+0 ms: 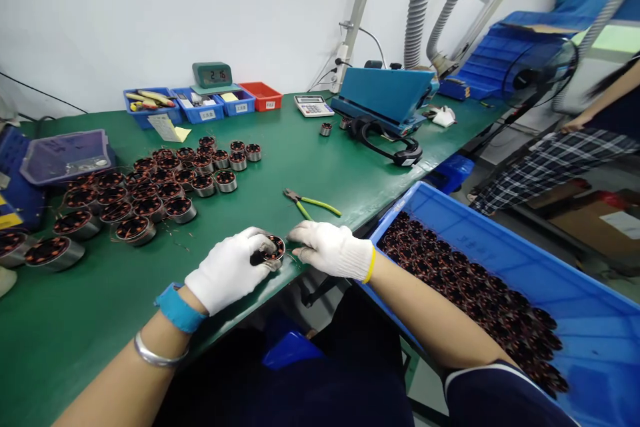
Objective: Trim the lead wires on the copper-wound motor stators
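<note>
A green workbench (125, 307) runs along a white wall (175, 7). Near its front edge, the person's gloved left hand (230, 267) has its thumb and fingers closed around the side of a copper-wound stator (277, 250), its windings facing up. The gloved right hand (330, 248) is just beside it, fingers bent toward the rim; whether they pinch a wire end cannot be told at this size. A blue band (181, 309) and a silver bangle (157, 352) circle the left wrist and forearm.

Just beyond the hands lie green-handled cutting pliers (300, 199), jaws pointing away to the left. Farther left, many more stators (133, 230) stand in a close cluster. To the right, a blue crate (590, 347) holds rows of wound parts (465, 287). At the back are a digital clock (213, 75), a red bin (260, 97) and a calculator (313, 106). A co-worker in checked clothing (550, 160) is at the far right.
</note>
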The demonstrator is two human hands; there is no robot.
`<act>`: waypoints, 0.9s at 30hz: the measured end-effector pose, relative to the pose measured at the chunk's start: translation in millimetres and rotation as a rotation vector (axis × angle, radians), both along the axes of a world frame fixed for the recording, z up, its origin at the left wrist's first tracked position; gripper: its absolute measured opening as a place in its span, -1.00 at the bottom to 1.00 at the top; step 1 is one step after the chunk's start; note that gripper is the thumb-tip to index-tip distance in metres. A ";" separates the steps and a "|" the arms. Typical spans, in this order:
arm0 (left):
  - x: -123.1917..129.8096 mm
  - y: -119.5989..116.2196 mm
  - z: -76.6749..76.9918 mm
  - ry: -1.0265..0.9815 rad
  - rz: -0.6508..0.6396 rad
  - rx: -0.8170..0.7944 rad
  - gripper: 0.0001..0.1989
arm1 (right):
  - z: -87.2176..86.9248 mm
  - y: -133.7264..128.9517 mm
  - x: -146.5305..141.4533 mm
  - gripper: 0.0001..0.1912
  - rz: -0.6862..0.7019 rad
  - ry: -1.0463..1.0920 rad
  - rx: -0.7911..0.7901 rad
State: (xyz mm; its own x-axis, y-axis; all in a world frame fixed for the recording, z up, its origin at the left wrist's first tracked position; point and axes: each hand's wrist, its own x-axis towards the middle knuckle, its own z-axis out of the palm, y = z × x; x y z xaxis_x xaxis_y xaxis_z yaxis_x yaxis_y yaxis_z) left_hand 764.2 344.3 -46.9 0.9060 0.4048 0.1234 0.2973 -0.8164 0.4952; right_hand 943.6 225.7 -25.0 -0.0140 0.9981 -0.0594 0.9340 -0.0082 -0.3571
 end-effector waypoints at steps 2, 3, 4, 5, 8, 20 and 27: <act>-0.5 1.3 -1.2 -0.012 -0.006 -0.005 -0.82 | 4.0 1.8 -1.0 -0.75 0.013 -0.060 -0.034; -0.6 1.8 -1.7 -0.017 -0.013 -0.009 -0.82 | 4.9 2.6 -2.2 -0.77 0.001 -0.081 -0.031; -0.8 2.3 -2.2 -0.021 -0.019 -0.013 -0.81 | 4.8 3.5 -3.5 -0.79 -0.018 -0.090 -0.022; -0.8 2.7 -2.6 -0.024 -0.023 -0.015 -0.81 | 4.0 4.3 -4.7 -0.81 -0.039 -0.081 -0.013; -1.0 3.4 -3.7 -0.023 -0.027 -0.022 -0.81 | -0.8 6.5 -6.7 -0.87 -0.102 0.074 -0.014; -2.0 3.7 1.6 -0.011 -0.074 -0.025 -0.85 | -6.2 13.4 1.3 -0.85 0.040 0.051 0.034; -4.0 2.4 1.9 0.001 -0.087 -0.047 -0.87 | -1.6 13.6 0.5 -0.83 0.118 -0.074 0.037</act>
